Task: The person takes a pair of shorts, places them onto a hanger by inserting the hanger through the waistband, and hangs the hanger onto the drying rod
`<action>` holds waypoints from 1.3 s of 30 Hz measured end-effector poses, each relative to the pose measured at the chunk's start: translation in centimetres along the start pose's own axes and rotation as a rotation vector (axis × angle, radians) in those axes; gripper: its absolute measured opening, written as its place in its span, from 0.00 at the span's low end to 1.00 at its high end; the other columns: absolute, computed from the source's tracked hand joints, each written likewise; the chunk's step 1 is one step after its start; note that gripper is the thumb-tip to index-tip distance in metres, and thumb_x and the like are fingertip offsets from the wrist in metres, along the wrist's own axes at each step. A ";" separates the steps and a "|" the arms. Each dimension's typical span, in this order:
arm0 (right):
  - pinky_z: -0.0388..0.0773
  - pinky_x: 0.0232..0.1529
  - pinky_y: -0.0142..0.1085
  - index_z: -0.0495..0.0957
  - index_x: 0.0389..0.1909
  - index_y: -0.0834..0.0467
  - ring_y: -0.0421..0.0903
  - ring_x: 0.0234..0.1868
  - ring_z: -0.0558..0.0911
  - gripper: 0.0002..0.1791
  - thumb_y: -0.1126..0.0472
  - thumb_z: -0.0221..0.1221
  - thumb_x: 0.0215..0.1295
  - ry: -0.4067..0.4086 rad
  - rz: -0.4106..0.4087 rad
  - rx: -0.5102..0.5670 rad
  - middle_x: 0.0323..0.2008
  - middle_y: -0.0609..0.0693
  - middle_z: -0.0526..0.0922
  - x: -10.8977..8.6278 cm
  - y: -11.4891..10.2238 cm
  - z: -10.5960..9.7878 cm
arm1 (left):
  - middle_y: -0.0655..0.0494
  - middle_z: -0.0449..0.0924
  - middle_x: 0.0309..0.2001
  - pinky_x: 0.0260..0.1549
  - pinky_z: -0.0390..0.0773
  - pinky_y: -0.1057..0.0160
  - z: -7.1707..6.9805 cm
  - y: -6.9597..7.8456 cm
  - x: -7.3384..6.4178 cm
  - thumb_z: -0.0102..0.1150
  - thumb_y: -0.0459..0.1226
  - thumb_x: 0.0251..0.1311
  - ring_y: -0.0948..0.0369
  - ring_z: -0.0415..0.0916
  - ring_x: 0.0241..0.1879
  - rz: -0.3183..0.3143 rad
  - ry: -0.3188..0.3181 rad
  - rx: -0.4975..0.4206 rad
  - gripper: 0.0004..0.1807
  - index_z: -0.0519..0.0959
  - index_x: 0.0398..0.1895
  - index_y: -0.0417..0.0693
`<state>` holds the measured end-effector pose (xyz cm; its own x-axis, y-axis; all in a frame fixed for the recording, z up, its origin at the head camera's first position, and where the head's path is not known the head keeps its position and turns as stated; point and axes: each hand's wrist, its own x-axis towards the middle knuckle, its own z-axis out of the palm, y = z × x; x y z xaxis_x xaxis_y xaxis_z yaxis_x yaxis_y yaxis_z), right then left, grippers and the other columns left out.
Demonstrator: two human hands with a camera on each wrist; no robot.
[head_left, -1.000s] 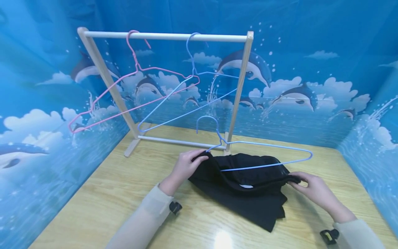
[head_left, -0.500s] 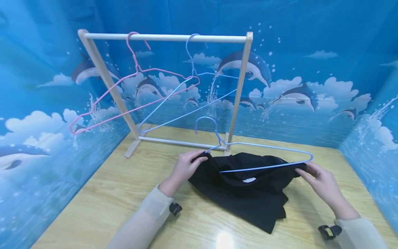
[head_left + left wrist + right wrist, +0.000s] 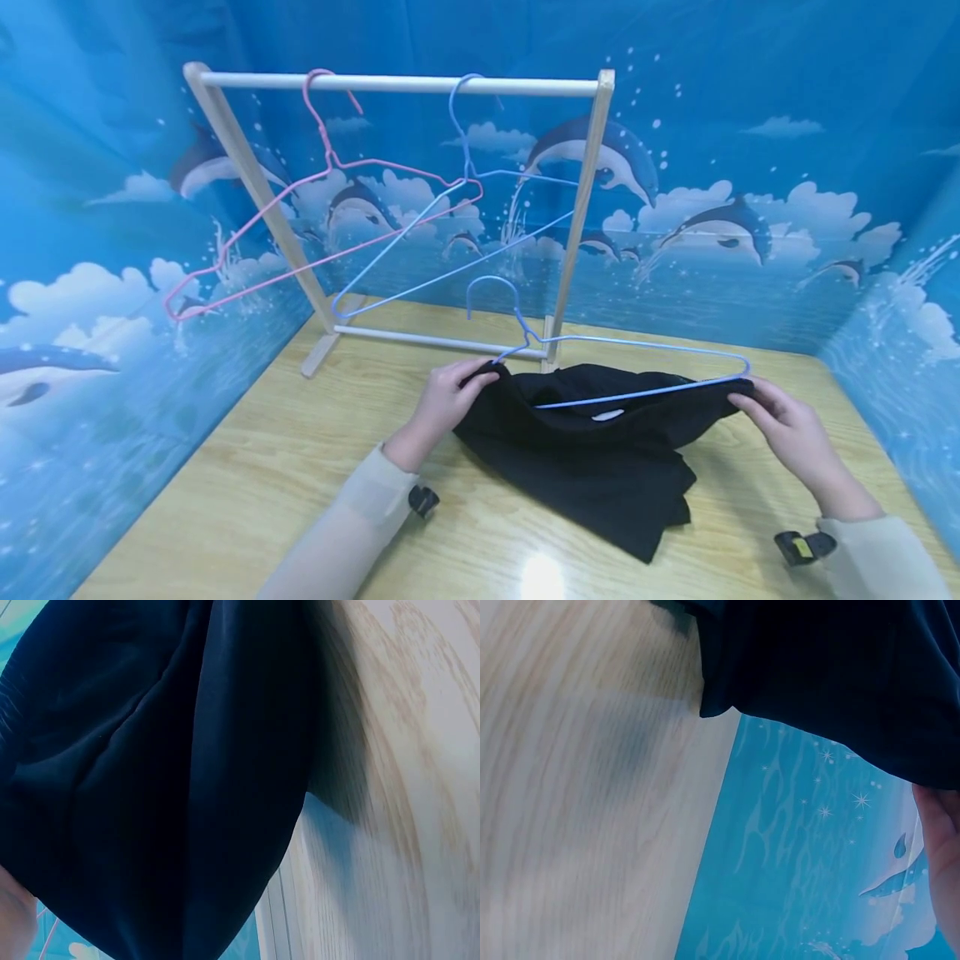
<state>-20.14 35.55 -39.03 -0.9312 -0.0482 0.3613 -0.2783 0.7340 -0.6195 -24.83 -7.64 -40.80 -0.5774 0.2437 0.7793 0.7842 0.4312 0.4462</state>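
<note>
Both hands hold a black garment by its opening, above the table. The left hand pinches the left corner, where one arm of a blue hanger goes into the fabric. The right hand pinches the opposite corner, close by the hanger's right end. That end lies at the opening's edge, and the hanger's hook points up and left. A small white label shows inside the garment. In the left wrist view dark cloth fills much of the picture; the right wrist view shows fingers at the cloth's edge.
Behind the hands stands a wooden rack with a white top rail. A pink hanger and a second blue hanger hang from it. Sea-patterned curtains enclose the wooden table.
The right hand has moved right and up with its corner of the garment, stretching the opening out to the hanger's right end. The left hand has stayed nearly in place.
</note>
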 end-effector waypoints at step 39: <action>0.63 0.34 0.15 0.78 0.54 0.60 0.15 0.40 0.68 0.15 0.58 0.51 0.73 0.074 -0.016 0.020 0.42 0.11 0.68 0.1 -0.7 -1.3 | 0.45 0.87 0.36 0.37 0.84 0.62 0.4 -0.2 0.0 0.70 0.28 0.48 0.54 0.86 0.36 0.096 0.104 0.177 0.14 0.85 0.42 0.37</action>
<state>-19.78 35.87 -37.65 -0.9068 -0.0085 0.4215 -0.2980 0.7200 -0.6267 -25.06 -7.42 -41.08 -0.4681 0.2046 0.8597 0.7772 0.5583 0.2903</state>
